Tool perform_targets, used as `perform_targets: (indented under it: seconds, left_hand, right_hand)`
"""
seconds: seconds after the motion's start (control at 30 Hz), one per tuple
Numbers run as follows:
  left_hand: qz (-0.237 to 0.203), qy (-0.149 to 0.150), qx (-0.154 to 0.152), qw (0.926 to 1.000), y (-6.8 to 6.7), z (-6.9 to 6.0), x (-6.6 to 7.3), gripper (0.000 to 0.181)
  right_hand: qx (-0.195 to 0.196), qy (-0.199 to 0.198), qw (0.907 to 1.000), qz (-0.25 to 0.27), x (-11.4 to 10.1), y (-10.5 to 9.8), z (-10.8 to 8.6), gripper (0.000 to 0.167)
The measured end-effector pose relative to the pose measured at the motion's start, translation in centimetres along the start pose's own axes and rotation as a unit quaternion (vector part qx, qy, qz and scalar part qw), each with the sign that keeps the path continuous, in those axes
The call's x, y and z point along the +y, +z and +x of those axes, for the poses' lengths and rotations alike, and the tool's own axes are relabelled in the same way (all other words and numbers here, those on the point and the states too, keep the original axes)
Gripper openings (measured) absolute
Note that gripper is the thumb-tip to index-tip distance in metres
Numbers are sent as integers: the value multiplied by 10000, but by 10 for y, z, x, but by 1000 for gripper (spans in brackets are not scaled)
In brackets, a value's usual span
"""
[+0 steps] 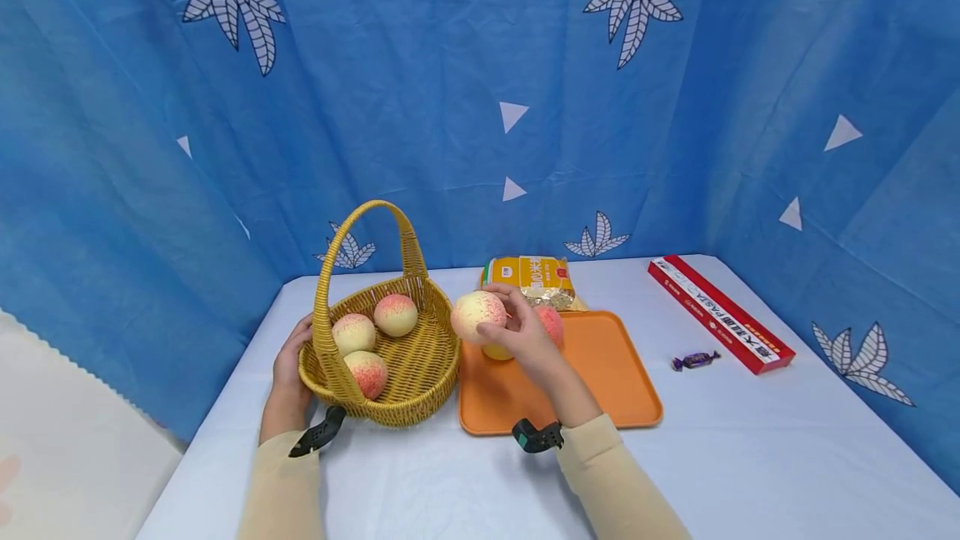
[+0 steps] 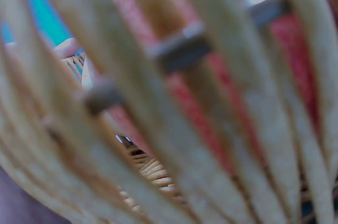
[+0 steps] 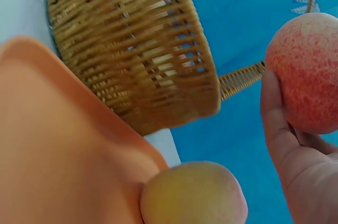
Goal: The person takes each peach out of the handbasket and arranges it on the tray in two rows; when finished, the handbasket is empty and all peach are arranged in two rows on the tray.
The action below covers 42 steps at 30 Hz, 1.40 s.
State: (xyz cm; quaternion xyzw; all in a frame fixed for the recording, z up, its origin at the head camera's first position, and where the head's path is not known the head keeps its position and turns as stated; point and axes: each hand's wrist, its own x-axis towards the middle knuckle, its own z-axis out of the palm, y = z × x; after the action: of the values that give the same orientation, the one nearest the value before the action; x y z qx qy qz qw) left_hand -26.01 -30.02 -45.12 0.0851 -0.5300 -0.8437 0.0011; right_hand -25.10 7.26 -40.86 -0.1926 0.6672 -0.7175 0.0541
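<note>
Peach [image 1: 476, 317], gripped by fingers of the right hand [image 1: 531, 342], is just right of the basket [image 1: 405, 413]. The left hand [image 1: 291, 365] touches the basket's left side, finger state unclear. White worktop [image 1: 412, 482] lies beneath the basket, blue curtain [image 1: 442, 132] behind.

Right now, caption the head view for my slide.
Left hand holds a wicker basket of peaches; right hand holds another peach.

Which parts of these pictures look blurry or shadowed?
Left wrist view: the basket fills the frame, badly out of focus; right wrist view: the tray is soft, while the held peach shows clear speckles; head view: mostly crisp, with a faint shadow on the tablecloth beside the right sleeve.
</note>
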Motion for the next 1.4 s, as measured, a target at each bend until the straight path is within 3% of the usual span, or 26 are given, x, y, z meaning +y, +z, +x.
perform_targets:
  seconds: [0.4, 0.73, 1.1, 1.4]
  left_hand:
    - [110, 85, -27, 9999, -1, 1, -1, 38]
    - [83, 58, 34, 9999, -1, 1, -2, 40]
    - [104, 168, 21, 9998, 0, 0, -2, 35]
    - [169, 234, -51, 9996, -3, 1, -4, 36]
  right_hand:
    - [337, -155, 9987, -345, -5, -23, 0, 58]
    - [603, 44, 9980, -158, -10, -38, -2, 59]
    - [761, -459, 9958, -217, -8, -58, -3, 59]
    - [996, -291, 9941, -321, -8, -70, -5, 60]
